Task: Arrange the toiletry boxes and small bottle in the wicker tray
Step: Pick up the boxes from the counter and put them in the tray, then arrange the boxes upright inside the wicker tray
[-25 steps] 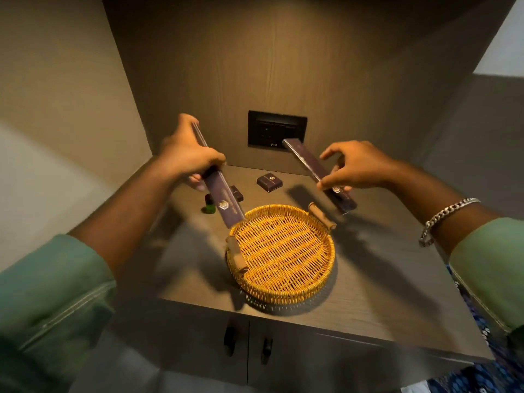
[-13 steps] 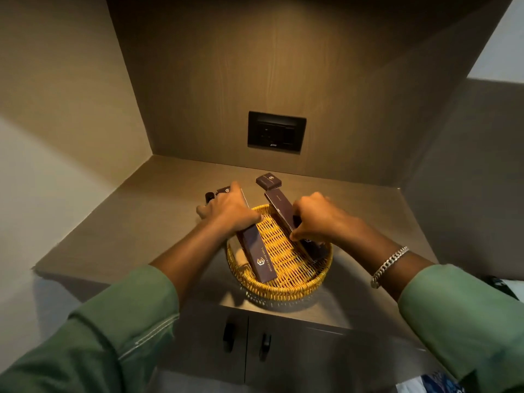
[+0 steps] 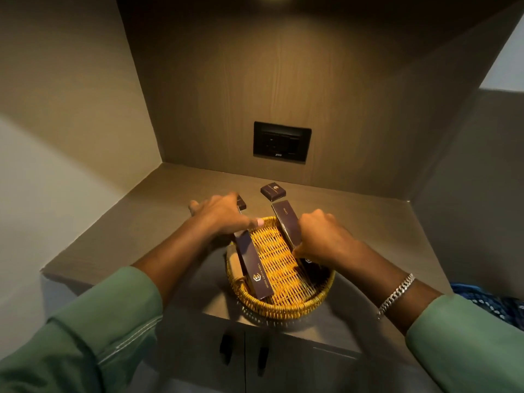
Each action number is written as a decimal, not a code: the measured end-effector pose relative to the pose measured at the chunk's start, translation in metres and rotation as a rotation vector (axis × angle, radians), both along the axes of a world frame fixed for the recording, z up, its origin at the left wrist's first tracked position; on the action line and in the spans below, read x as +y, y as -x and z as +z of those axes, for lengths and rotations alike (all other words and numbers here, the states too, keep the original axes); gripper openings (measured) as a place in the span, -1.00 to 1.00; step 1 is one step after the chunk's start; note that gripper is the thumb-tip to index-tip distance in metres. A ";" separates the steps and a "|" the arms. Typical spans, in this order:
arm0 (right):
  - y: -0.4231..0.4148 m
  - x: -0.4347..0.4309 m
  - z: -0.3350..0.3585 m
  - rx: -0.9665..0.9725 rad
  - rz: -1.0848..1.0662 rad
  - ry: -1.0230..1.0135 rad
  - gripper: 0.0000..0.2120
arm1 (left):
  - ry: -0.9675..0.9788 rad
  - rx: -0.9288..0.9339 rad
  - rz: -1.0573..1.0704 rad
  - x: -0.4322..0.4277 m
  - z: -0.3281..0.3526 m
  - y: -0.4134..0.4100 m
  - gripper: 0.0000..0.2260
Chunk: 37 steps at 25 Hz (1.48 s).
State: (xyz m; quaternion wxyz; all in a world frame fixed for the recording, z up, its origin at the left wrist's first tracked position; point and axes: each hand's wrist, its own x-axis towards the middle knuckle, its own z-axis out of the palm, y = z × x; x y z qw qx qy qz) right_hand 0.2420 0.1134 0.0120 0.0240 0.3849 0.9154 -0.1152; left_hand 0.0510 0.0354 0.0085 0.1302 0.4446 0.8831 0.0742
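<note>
Starting nearest the camera, two green sleeves [image 3: 85,344] framed the shot, and a silver chain bracelet [image 3: 397,293] sat on the right wrist. Just beyond, the round wicker tray [image 3: 283,310] stood at the front edge of the grey-brown counter [image 3: 382,236], above two dark cabinet handles [image 3: 225,348].

Inside the tray, down the left side, a long dark toiletry box [image 3: 253,268] lay lengthwise beside the tray's wooden handle [image 3: 236,265], gold logo at its near end. The left hand [image 3: 221,219] was over that box's far end, palm down, fingers spread and loose; whether it touched the box could not be told, and it was plainly not gripping.

Across the tray, the right hand [image 3: 323,239] had its fingers curled tight around a second long box [image 3: 287,222]. That box stood on edge, its near end down inside the tray by the right wall, its far end poking out over the back rim.

Further back, on the counter behind the tray, a small square box [image 3: 274,190] lay flat, well clear of both hands. Another small dark box [image 3: 242,202] peeked out from behind the left hand's fingers. The small bottle was out of sight. On the back wall, a black socket plate [image 3: 282,141] sat above it all.
</note>
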 end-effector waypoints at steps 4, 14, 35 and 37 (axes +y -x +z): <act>0.015 0.034 0.025 0.215 0.022 -0.100 -0.76 | -0.400 0.085 0.062 0.023 0.016 0.029 -0.42; 0.084 0.120 -0.009 0.195 0.069 0.087 -0.56 | 0.093 -0.122 -0.078 0.072 -0.011 0.071 -0.66; 0.089 0.138 0.016 0.058 0.300 -0.068 -0.56 | -0.012 0.076 -0.656 -0.001 -0.006 -0.067 -0.66; 0.067 0.125 0.030 0.120 0.355 -0.065 -0.49 | -0.031 0.109 -0.654 -0.012 -0.015 -0.079 -0.70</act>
